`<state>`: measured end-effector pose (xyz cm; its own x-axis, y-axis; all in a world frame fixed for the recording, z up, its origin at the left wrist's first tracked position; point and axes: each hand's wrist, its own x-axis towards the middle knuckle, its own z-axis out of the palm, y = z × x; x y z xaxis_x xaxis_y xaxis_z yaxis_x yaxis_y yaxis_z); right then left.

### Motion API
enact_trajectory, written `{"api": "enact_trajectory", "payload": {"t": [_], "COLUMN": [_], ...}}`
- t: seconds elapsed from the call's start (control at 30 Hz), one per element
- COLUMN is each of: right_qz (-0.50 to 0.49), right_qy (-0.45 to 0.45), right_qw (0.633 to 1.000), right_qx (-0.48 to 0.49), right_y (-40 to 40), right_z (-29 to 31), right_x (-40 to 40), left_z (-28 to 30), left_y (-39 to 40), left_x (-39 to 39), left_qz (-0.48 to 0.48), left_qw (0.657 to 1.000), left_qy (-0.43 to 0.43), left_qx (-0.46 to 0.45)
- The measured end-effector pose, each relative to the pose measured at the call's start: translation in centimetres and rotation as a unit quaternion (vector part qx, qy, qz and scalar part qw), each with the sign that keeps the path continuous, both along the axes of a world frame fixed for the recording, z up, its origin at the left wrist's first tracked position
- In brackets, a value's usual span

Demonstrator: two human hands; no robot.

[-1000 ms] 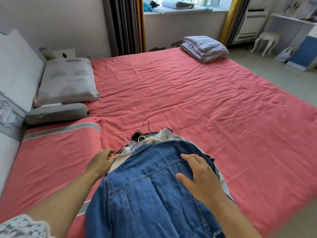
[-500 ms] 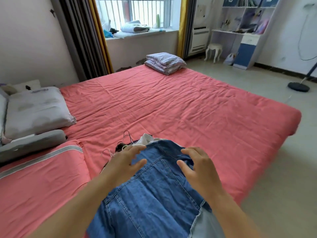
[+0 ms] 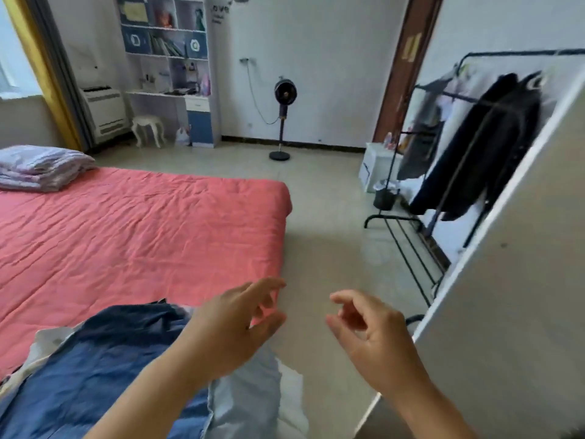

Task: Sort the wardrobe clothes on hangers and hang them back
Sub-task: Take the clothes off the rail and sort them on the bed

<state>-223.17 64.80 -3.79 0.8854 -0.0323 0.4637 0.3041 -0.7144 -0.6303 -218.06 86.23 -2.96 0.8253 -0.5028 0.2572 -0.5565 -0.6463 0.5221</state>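
Both hands free above the clothes.
Left hand (image 3: 234, 331) and right hand (image 3: 373, 337) hold nothing; the jacket (image 3: 95, 375) below looks soft and heavy, best taken by the collar.

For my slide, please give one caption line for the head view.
Both empty hands, left and right, hover beside the denim jacket.

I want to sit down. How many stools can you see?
1. A small white stool stands on the floor by the blue-and-white desk, beyond the bed. Others may be hidden.

bed (image 3: 142, 236), pink sheet | near edge: denim jacket (image 3: 95, 369) atop clothes | far corner: folded quilt (image 3: 41, 166)
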Motion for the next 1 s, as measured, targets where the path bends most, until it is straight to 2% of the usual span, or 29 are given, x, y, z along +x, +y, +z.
{"api": "enact_trajectory", "payload": {"t": [0.2, 0.3, 0.47, 0.63, 0.73, 1.0], "right_qz": [-0.192, -0.284, -0.392, -0.479, -0.506, -0.551], "right_qy": [-0.052, -0.073, -0.097, -0.145, -0.159, -0.217], "right_qw": [0.980, 0.956, 0.914, 0.862, 0.844, 0.800], "right_qx": [0.008, -0.012, -0.050, -0.077, -0.084, -0.090], "right_y": [-10.7, -15.9, -22.9, -29.8, -33.7, -43.0], "right_z": [3.6, 5.9, 10.5, 14.9, 17.3, 23.4], "right_x": [-9.2, -14.5, -22.1, -28.8, -31.3, -32.4], "left_z": [4.3, 7.1, 11.6, 15.4, 17.8, 24.2], "left_y": [-12.8, -20.1, -31.8, -42.4, -47.7, -59.1], "left_x": [-2.5, -5.0, -9.5, -13.1, -14.6, -17.9], "left_qz": [-0.198, -0.293, -0.396, -0.438, -0.446, -0.454], "left_qw": [0.980, 0.952, 0.908, 0.885, 0.876, 0.851], "left_qy": [-0.035, -0.086, -0.132, -0.145, -0.165, -0.216], "left_qx": [-0.012, -0.012, -0.031, -0.061, -0.078, -0.151]}}
